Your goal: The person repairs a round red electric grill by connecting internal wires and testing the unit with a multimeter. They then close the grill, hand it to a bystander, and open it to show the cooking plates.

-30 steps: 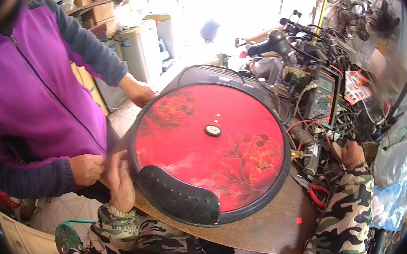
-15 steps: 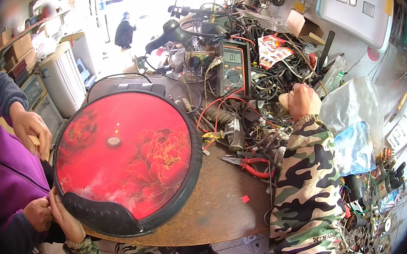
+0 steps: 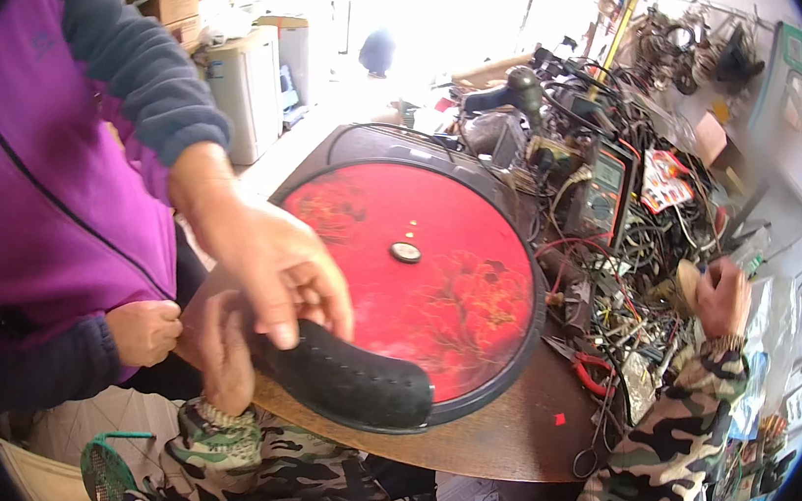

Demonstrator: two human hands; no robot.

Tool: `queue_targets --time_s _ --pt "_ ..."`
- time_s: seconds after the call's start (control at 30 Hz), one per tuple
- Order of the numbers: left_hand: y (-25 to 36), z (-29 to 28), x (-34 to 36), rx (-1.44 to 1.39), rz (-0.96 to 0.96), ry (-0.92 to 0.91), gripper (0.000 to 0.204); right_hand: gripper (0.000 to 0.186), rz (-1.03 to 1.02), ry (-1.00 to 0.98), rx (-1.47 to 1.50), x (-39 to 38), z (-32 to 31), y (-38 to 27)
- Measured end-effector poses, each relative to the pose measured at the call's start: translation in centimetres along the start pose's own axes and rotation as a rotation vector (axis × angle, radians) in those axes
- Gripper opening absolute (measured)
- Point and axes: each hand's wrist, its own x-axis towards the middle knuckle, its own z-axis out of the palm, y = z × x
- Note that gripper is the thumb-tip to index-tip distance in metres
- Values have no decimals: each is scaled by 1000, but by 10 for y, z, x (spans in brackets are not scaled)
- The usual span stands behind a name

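Note:
A round electric griddle [image 3: 366,212] with a red flower-patterned lid, black rim and black handle [image 3: 352,379] lies closed on the wooden table. Beside the handle's left end is my left hand [image 3: 226,354], fingers stretched out and partly smeared. Over that same end reaches a co-worker's hand [image 3: 271,260], its fingertips at the handle. The co-worker's other hand [image 3: 142,332] is curled near the purple jacket. Far to the right, above the heap of parts, my right hand [image 3: 723,302] is closed near a tan piece; what it grips is unclear.
Red-handled pliers [image 3: 590,371] and scissors [image 3: 587,460] lie right of the griddle. Behind them a multimeter [image 3: 607,195] stands amid tangled cables and a black hair dryer [image 3: 518,91]. A green mesh racket [image 3: 107,469] is low at left. Clear plastic bags [image 3: 774,318] hang at right.
The view has swung left, so things sit farther right. The co-worker's upper hand has reached across to the handle. My left hand has moved up beside the handle's end; my right stays over the heap.

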Motion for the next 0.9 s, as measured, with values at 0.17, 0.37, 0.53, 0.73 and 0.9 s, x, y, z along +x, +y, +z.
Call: queue_targets --time_s 0.17,0.37,0.53,0.73,0.9 --pt "-5 5 -3 -122 -121 35 27 22 -21 -154 -85 -47 -8 40" --pt "-40 -5 -7 104 -76 156 31 24 105 -335 -22 -101 -83 67" --pt "-26 -22 -9 92 -87 132 31 22 174 -328 -206 -157 -107 52" --pt "-22 10 -3 -171 24 1 29 16 59 -223 -545 -278 -115 207" --pt "-14 -10 -4 -173 -40 -46 35 26 -76 -466 -556 -213 -114 127"
